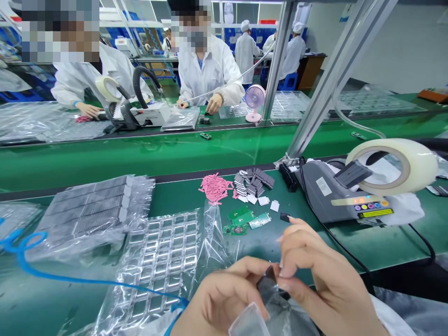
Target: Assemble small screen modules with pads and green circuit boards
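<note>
Because both hands work on one small dark piece (pixel 267 281), a slip of either one could spoil the grip of the other. The piece is located between the fingertips, low in the view and nearer to the person than the green circuit boards (pixel 241 214). The left hand (pixel 224 291) pinches it from one side with bent fingers, and the right hand (pixel 322 275) grasps its other edge between thumb and forefinger. Just below, a translucent plastic piece (pixel 249 322) is beside the left fingers; I cannot tell what supports it. If the pinch is too weak, I judge that the dark piece could fall; if it is too strong or uneven, the piece could bend or get marked.

The blue cord (pixel 94 280) also deserves attention (it leads to the band (pixel 179 305) at the left wrist), since it crosses the clear tray (pixel 161 252), and a sudden arm movement might make it drag there. Loose plastic film (pixel 213 233) lies just beside the boards, so if a sleeve caught it, these could be shifted, perhaps toward the pink strips (pixel 215 189).
</note>
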`<state>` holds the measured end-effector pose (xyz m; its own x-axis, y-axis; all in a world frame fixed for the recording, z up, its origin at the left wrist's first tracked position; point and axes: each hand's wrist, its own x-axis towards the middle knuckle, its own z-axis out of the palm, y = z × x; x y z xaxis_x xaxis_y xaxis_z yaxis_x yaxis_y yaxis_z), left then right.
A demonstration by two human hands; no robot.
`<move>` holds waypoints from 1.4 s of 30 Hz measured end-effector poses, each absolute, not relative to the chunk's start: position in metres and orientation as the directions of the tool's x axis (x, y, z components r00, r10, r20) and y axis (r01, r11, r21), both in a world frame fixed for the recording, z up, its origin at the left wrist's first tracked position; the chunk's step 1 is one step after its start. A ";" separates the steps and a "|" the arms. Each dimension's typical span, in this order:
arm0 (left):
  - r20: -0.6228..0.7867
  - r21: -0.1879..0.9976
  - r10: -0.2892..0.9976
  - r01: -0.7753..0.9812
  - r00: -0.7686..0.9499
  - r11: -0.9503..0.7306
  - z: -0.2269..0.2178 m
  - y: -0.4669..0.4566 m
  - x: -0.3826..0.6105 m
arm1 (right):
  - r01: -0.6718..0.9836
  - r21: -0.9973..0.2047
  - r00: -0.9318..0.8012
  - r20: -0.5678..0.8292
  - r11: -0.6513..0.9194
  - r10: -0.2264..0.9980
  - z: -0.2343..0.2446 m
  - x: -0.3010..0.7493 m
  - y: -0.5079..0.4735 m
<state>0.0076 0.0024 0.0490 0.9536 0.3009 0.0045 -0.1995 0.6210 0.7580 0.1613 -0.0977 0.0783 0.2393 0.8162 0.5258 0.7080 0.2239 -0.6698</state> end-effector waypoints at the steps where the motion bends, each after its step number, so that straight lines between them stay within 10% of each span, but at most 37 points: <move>1: 0.018 0.768 0.295 -0.201 0.955 0.607 0.050 0.002 0.008 | 0.737 -0.643 0.230 0.528 0.208 0.818 0.079 0.160 -0.098; 11: 0.084 0.832 0.284 -0.224 0.955 0.507 0.039 0.002 0.002 | 0.846 -0.504 0.149 0.533 0.172 0.833 0.074 0.159 -0.098; 42: 0.090 0.955 0.233 -0.150 0.968 0.254 0.036 0.011 -0.006 | 0.800 -0.585 0.163 0.429 0.136 0.889 0.057 0.154 -0.098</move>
